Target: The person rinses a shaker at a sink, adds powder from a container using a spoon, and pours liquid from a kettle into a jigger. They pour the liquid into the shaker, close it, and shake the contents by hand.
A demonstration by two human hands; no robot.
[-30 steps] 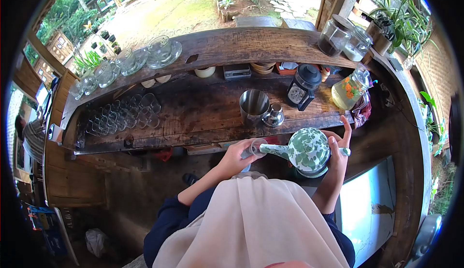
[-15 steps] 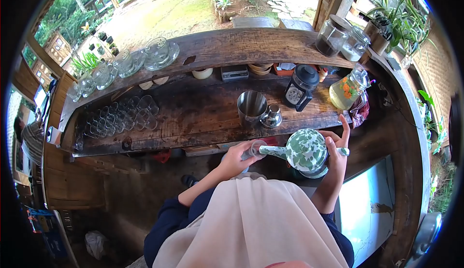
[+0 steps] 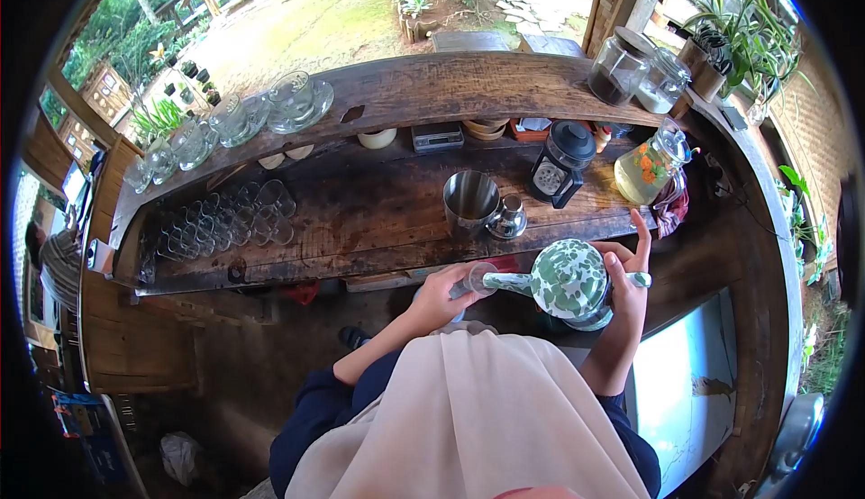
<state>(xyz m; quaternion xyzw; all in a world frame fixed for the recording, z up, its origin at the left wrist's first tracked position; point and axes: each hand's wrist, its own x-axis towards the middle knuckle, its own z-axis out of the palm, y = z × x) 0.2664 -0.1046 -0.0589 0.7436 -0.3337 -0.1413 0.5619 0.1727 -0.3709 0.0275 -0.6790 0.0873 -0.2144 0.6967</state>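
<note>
Teapot [image 3: 569,278] hangs beside right hand [image 3: 628,276], handle [image 3: 640,280] in its grip; left hand [image 3: 441,296] clasps glass [image 3: 479,277].

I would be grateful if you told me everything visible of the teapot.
The teapot is rounded, mottled green and white, and glossy like enamelled metal. Its pale-tipped spout points towards the person's left, its tip at the mouth of the glass in the left hand; whether they touch is unclear. The right hand holds it at the handle side, off the counter. Its contents are hidden.
</note>
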